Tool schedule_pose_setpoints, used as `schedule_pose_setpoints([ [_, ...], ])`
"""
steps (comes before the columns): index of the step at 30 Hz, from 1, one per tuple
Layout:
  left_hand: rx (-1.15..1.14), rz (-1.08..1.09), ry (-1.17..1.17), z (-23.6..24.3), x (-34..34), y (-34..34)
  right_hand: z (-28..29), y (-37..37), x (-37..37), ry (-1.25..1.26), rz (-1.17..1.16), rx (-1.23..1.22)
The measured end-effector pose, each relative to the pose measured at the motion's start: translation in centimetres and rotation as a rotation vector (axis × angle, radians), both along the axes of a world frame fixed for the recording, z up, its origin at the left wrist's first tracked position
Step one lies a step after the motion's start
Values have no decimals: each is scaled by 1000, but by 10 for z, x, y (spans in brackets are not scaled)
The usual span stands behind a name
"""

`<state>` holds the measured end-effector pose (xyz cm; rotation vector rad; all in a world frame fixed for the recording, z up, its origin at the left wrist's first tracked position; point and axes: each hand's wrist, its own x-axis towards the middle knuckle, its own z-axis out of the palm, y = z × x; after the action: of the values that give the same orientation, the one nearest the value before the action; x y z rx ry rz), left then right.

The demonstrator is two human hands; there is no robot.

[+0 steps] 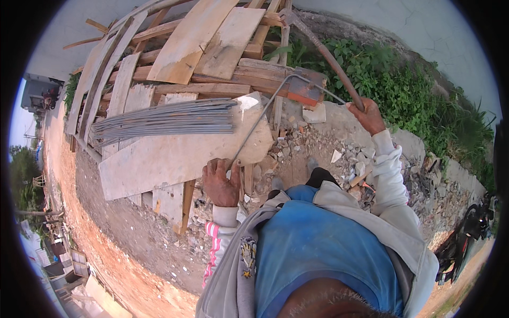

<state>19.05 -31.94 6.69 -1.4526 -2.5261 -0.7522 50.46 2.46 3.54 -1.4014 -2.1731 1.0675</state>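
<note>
My left hand (221,183) is closed round the lower part of a thin bent steel rod (256,126), over the front edge of a wooden board. From there the rod rises to a bend above a reddish-brown block (306,93), then slopes toward my right hand (367,114). That hand is wrapped round the lower end of a long rusty iron bar (331,59) with a wider head at the top. The rod's far end meets the fingers of my right hand; whether they grip it too, I cannot tell. A bundle of straight steel rods (169,121) lies on the board at left.
The pale board (175,161) rests on a stack of timber planks (185,42). Broken rubble (339,143) covers the ground by my feet. Green weeds (371,74) grow along a grey wall (440,32). A dirt track (101,222) runs along the left.
</note>
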Motion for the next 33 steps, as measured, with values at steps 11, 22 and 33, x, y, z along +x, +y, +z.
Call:
schedule_pose_setpoints([
  [11, 97, -55, -98, -52, 18, 249, -10, 9, -2, 42, 105, -81],
  [22, 153, -139, 63, -78, 14, 264, 101, 53, 181, 160, -13, -39],
  [33, 116, -30, -39, -61, 32, 262, -1, 53, 238, -29, -203, 160],
])
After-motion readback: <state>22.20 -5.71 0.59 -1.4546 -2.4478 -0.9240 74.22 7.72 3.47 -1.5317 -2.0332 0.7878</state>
